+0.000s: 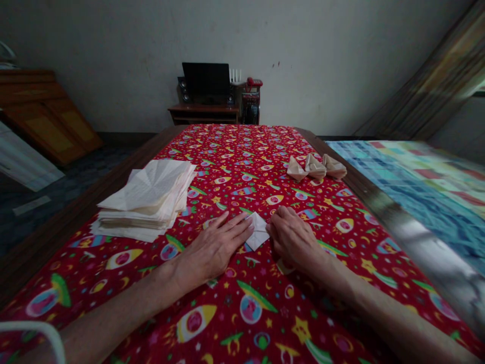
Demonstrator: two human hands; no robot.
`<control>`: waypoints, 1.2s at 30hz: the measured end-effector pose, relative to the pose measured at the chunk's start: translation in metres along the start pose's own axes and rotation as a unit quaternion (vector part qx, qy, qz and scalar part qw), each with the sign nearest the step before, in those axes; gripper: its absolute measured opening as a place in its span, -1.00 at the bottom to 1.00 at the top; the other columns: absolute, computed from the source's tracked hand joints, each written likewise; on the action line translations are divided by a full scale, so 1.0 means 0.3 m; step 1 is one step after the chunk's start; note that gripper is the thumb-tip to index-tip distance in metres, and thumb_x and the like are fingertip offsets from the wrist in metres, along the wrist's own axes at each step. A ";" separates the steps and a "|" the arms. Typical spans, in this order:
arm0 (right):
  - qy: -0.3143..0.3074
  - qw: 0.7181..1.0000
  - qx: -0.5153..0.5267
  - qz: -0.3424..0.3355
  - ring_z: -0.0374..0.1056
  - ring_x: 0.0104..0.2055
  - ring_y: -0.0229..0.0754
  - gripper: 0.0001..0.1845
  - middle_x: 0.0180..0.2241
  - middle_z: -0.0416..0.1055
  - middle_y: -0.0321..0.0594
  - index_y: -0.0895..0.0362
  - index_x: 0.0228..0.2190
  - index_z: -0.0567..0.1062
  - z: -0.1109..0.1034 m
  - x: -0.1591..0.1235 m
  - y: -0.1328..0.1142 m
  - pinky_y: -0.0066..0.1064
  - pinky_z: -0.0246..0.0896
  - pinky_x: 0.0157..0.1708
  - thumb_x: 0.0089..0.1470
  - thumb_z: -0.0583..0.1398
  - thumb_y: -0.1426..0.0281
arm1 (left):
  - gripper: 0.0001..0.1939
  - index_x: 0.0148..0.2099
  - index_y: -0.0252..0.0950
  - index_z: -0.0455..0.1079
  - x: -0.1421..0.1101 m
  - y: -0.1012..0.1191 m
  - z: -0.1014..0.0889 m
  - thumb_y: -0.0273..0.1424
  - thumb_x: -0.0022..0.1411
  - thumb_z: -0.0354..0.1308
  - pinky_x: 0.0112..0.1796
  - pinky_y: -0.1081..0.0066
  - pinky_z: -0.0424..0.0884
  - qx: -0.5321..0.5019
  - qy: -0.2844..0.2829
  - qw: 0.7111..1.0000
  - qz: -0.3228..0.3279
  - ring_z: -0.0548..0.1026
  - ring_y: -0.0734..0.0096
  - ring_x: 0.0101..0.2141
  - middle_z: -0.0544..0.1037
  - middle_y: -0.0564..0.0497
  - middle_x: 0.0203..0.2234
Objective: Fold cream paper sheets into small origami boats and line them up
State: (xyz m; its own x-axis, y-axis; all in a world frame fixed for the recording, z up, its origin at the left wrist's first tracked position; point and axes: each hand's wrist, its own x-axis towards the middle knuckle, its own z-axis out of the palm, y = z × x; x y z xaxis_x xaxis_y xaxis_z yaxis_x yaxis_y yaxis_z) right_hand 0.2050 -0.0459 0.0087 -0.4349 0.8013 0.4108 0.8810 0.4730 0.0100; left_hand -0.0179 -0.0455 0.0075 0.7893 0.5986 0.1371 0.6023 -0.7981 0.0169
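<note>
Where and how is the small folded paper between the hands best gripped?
Probably pinch the folded paper by its near corner, from the person's side. It lies nearly flat, and that point sticks out uncovered, while the left hand and right hand crowd its sides.

The wearer's bare hands and forearms, as I view them remotely through the head camera.
I observe the left hand (217, 245) and right hand (293, 235) bare, each with knuckle relief; slim fingers and small nails show on the left. Both wrists are bare, widening smoothly into the left forearm (117, 311) and right forearm (379, 306), likewise bare as far as my view reaches. A smooth, pale curved band (51, 331) overlaps the left forearm; whether it is worn, I cannot tell.
</note>
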 end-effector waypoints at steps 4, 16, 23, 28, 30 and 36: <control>-0.023 1.000 0.000 -0.014 0.28 -0.29 -0.11 -0.88 -0.35 0.35 -0.11 0.13 -0.41 0.38 0.014 -0.014 0.014 -0.33 0.24 -0.34 0.07 0.06 0.51 | -0.32 0.26 -0.25 0.07 -0.001 -0.002 0.001 -0.68 0.08 -0.11 0.21 0.12 -0.05 -0.006 -0.005 1.000 -0.004 -0.01 0.33 0.26 0.10 -0.02 0.26; -0.048 0.977 0.073 -0.196 0.07 0.23 -0.07 -0.43 0.16 0.20 0.06 0.28 0.16 0.20 0.002 -0.029 -0.013 -0.12 0.15 0.12 0.09 -0.04 0.62 | -0.32 0.27 -0.27 0.03 0.000 0.006 -0.004 -0.67 0.09 -0.13 0.19 0.12 0.00 -0.023 -0.004 1.000 -0.020 0.00 0.35 0.26 0.13 -0.03 0.25; -0.087 0.978 0.069 -0.175 0.00 0.26 -0.08 -0.40 0.21 0.11 -0.01 0.24 0.21 0.11 -0.036 -0.074 0.014 -0.09 0.07 0.18 0.12 -0.06 0.59 | -0.33 0.27 -0.19 0.05 -0.005 0.007 -0.015 -0.65 0.10 -0.10 0.19 0.14 0.01 -0.010 -0.014 0.999 -0.042 0.08 0.31 0.24 0.12 0.07 0.25; -0.076 0.980 0.044 -0.179 0.06 0.23 -0.04 -0.44 0.18 0.15 0.05 0.33 0.17 0.17 -0.050 -0.093 0.023 -0.10 0.13 0.15 0.11 -0.04 0.57 | -0.39 0.24 -0.23 0.13 -0.016 0.013 -0.022 -0.64 0.13 -0.10 0.18 0.17 0.02 0.007 -0.006 0.998 -0.059 0.12 0.30 0.22 0.19 0.06 0.23; -0.061 0.980 0.036 -0.185 0.10 0.21 -0.03 -0.45 0.16 0.19 0.07 0.34 0.15 0.20 -0.056 -0.096 0.020 -0.11 0.16 0.13 0.11 -0.04 0.56 | -0.41 0.23 -0.26 0.15 -0.017 0.019 -0.026 -0.64 0.15 -0.11 0.18 0.18 0.03 0.019 0.001 0.997 -0.071 0.14 0.29 0.21 0.21 0.03 0.21; -0.022 0.978 0.019 -0.208 0.23 0.13 0.01 -0.50 0.06 0.32 0.13 0.37 0.05 0.33 -0.062 -0.086 0.010 -0.15 0.27 0.05 0.07 -0.05 0.57 | -0.49 0.15 -0.39 0.25 -0.006 0.035 -0.031 -0.63 0.15 -0.11 0.12 0.20 0.16 0.061 0.011 0.994 -0.086 0.25 0.22 0.15 0.32 -0.12 0.14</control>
State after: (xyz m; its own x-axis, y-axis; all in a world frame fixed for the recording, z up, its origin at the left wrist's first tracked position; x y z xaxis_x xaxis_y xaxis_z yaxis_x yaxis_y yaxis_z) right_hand 0.2224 -0.0719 0.0149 -0.7627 0.5512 0.3384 0.6189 0.7739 0.1344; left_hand -0.0141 -0.0555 0.0166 0.6714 0.7228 0.1637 0.7392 -0.6688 -0.0785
